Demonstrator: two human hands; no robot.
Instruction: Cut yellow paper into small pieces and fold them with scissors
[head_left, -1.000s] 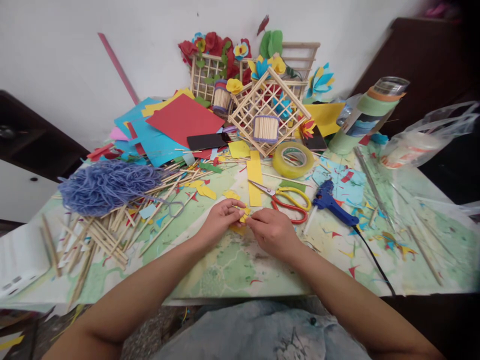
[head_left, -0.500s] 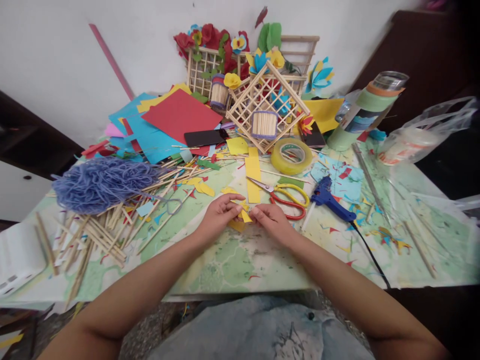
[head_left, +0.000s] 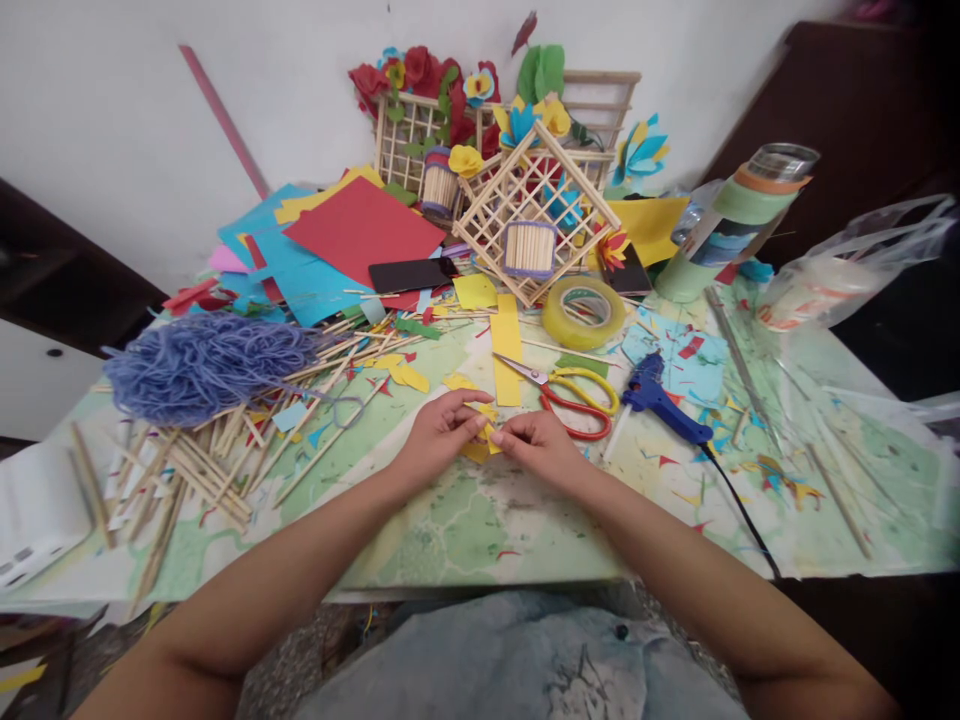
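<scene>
Between my fingers, low over the middle of the table, is a small folded piece of yellow paper (head_left: 489, 412). My left hand (head_left: 439, 432) pinches it from the left, thumb and index finger closed on it. From the other side my right hand (head_left: 541, 445) grips its right edge with thumb and fingertips. The paper's exact shape is partly hidden by the fingers. Just beyond the hands lies a yellow paper strip (head_left: 507, 350). Scissors (head_left: 577, 398) with red and yellow handles rest beside my right hand, blades partly over the strip.
A blue glue gun (head_left: 667, 405) and tape roll (head_left: 583, 312) lie to the right. Purple yarn (head_left: 206, 368) and wooden sticks (head_left: 202, 470) cover the left. Behind stand a stick lattice (head_left: 536, 215) with paper flowers, coloured sheets (head_left: 364, 232), a phone (head_left: 412, 275) and a bottle (head_left: 731, 225).
My right hand has shifted slightly left, and its fingers now overlap the yellow paper more. The paper has turned a little; my left hand stays almost in place.
</scene>
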